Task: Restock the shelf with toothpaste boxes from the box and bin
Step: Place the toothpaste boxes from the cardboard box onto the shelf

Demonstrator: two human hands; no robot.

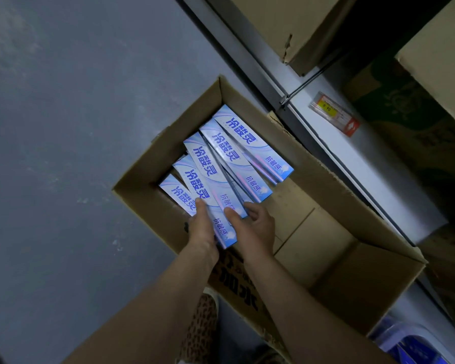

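Gripping pale blue-and-pink toothpaste boxes [222,164] fanned at the cardboard box's [334,261] ten o'clock, left hand [201,227] and right hand [252,227] curl fingers around them.

Toothpaste boxes [221,164] lie fanned in the carton's [326,179] left half — shelf [352,153] just right.

Toothpaste boxes [222,156] before me: blue "冷酸灵", smaller "抗敏感". Shelf price tag [329,109]: yellow label, "9.90". My cardboard box [247,282]: print partly hidden, "加水" legible.
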